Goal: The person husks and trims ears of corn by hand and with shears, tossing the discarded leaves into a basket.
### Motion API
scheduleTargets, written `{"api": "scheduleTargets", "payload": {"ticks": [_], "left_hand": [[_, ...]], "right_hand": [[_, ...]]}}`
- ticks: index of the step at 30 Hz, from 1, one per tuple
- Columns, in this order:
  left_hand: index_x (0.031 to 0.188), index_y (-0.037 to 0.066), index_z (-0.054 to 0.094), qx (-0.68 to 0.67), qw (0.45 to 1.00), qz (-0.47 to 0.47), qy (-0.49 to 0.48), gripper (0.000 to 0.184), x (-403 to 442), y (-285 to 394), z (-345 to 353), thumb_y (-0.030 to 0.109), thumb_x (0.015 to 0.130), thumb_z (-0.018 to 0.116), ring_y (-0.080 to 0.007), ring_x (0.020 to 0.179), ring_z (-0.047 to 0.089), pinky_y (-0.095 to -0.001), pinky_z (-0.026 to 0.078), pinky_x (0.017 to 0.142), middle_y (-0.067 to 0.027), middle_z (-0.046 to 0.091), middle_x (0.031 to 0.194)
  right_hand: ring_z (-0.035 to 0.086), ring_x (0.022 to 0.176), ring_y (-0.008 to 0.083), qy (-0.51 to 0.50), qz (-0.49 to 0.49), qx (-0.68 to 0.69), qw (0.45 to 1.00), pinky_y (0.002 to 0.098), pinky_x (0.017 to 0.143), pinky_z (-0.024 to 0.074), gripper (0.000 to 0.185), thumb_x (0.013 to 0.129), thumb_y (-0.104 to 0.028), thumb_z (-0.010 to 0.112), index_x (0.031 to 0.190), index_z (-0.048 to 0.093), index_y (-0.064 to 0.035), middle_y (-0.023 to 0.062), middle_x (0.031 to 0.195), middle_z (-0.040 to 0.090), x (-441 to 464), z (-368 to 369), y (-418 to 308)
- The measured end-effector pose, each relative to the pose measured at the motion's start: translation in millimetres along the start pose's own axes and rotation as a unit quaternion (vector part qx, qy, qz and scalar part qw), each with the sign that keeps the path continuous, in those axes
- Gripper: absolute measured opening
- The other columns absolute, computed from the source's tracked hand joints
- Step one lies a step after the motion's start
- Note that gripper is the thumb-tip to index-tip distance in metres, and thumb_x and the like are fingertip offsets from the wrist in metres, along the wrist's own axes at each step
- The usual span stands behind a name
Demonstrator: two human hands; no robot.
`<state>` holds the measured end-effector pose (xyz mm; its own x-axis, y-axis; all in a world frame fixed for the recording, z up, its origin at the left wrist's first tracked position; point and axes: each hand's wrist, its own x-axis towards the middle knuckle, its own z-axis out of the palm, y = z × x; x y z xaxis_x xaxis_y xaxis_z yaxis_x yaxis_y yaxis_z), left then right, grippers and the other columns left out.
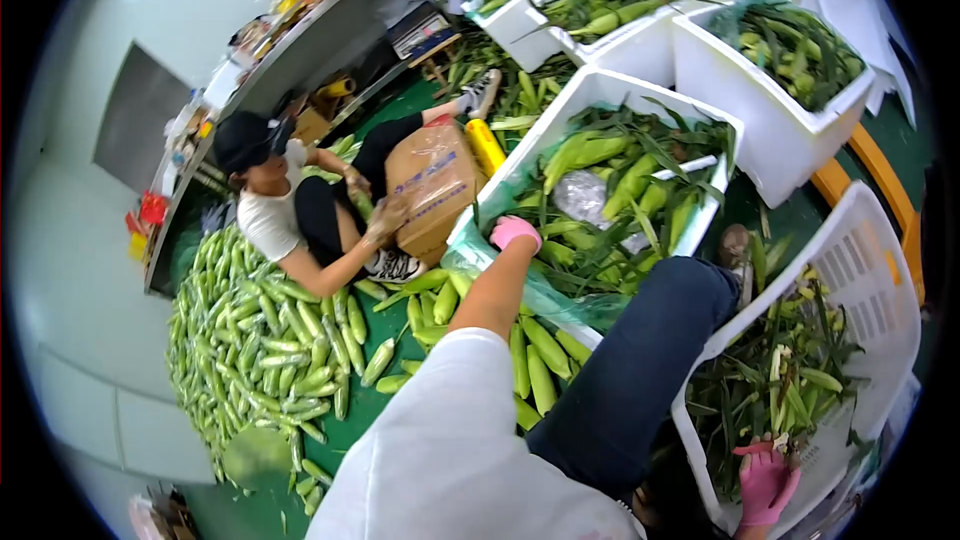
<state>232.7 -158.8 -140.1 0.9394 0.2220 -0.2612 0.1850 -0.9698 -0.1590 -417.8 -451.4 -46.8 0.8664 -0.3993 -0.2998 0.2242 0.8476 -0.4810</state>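
Observation:
My left hand, in a pink glove, is at the near left side of a foam box lined with green plastic. Corn cobs in green husks fill that box, along with a clear plastic bundle. The left fingers are partly hidden, so their grip cannot be made out. At the lower right, my right hand, also pink-gloved, is inside a white plastic basket. Its fingers look spread beside loose corn husks and a pale stalk end.
Another person sits at the left beside a taped carton. A large heap of wrapped corn covers the floor there; unwrapped cobs lie nearer. More full foam boxes stand behind. Shelves line the wall.

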Motion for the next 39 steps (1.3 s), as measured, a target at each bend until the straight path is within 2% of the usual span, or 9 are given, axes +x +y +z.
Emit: {"api": "scheduleTargets", "payload": {"ticks": [8,14,20,21,24,29,33,36,39], "left_hand": [[0.102,0.006,0.078,-0.069,0.978,0.142,-0.140,0.053,37,-42,-20,0.051,0.075,0.079,-0.0200,0.083,0.071,-0.0358,0.056,0.080,-0.0089,0.076,0.102],[0.132,0.000,0.060,-0.424,0.732,0.233,-0.480,0.052,-58,-116,-118,0.042,0.101,0.057,-0.0208,0.090,0.070,-0.0365,0.058,0.083,-0.0119,0.074,0.109],[0.146,0.002,0.048,-0.660,0.541,0.262,-0.451,0.095,-259,-89,-135,0.067,0.082,0.073,-0.0302,0.122,0.062,-0.0505,0.051,0.105,-0.0155,0.062,0.136],[0.147,0.005,0.047,-0.676,0.423,0.272,-0.539,0.094,-270,-66,-116,0.067,0.082,0.074,-0.0311,0.120,0.063,-0.0513,0.053,0.101,-0.0151,0.063,0.135],[0.143,0.006,0.050,-0.619,0.380,0.328,-0.604,0.085,-368,11,-127,0.063,0.084,0.074,-0.0272,0.103,0.066,-0.0398,0.057,0.084,-0.0129,0.065,0.122],[0.149,0.001,0.042,-0.429,0.519,0.639,-0.372,0.077,-474,93,-115,0.015,0.083,0.080,-0.0156,0.113,0.060,-0.0326,0.048,0.101,-0.0079,0.063,0.124],[0.152,0.001,0.038,-0.143,0.630,0.763,0.015,0.094,-532,96,-110,0.024,0.076,0.088,-0.0343,0.113,0.068,-0.0340,0.054,0.094,-0.0218,0.065,0.128],[0.152,0.000,0.037,-0.206,0.563,0.796,-0.083,0.093,-544,92,-100,0.025,0.077,0.086,-0.0295,0.110,0.069,-0.0355,0.056,0.090,-0.0181,0.066,0.125],[0.152,0.000,0.035,-0.261,0.488,0.650,-0.521,0.094,-520,103,-91,0.021,0.076,0.086,-0.0245,0.111,0.065,-0.0368,0.054,0.094,-0.0128,0.061,0.130]], "right_hand": [[0.060,0.117,0.0254,0.120,-0.037,0.038,0.991,0.0406,0.092,0.0546,0.057,0.100,-0.048,0.055,0.135,0.057,-0.0033,0.0106,0.133,0.063,0,19,0],[0.064,0.108,0.0278,0.161,-0.014,0.062,0.985,0.0381,0.083,0.0576,0.058,0.099,-0.043,0.058,0.137,0.054,-0.0001,0.0169,0.135,0.060,-1,52,-3],[0.064,0.106,0.0260,0.057,-0.054,-0.071,0.994,0.0366,0.081,0.0561,0.060,0.096,-0.028,0.056,0.148,0.044,-0.0009,0.0177,0.127,0.064,-5,92,3],[0.064,0.105,0.0252,0.029,-0.070,-0.108,0.991,0.0360,0.082,0.0553,0.062,0.092,-0.023,0.058,0.149,0.044,-0.0015,0.0155,0.123,0.064,-6,99,1],[0.062,0.104,0.0204,0.051,-0.103,-0.216,0.970,0.0326,0.087,0.0515,0.073,0.081,-0.011,0.068,0.150,0.044,-0.0043,0.0085,0.119,0.062,-15,91,-5],[0.058,0.111,0.0202,0.200,-0.303,-0.461,0.810,0.0344,0.094,0.0476,0.075,0.078,-0.015,0.078,0.144,0.045,-0.0039,0.0094,0.124,0.059,-51,86,-32],[0.063,0.106,0.0310,0.325,-0.394,-0.468,0.721,0.0382,0.097,0.0496,0.073,0.077,-0.019,0.082,0.138,0.046,0.0002,0.0164,0.117,0.062,-53,102,-45],[0.061,0.102,0.0207,0.254,-0.395,-0.324,0.821,0.0343,0.094,0.0499,0.065,0.078,-0.018,0.079,0.132,0.048,0.0003,0.0113,0.110,0.064,-49,82,-54],[0.062,0.100,0.0211,0.287,-0.357,-0.340,0.821,0.0343,0.092,0.0507,0.056,0.078,-0.013,0.072,0.130,0.051,-0.0039,0.0108,0.109,0.065,-49,53,-63]]}}
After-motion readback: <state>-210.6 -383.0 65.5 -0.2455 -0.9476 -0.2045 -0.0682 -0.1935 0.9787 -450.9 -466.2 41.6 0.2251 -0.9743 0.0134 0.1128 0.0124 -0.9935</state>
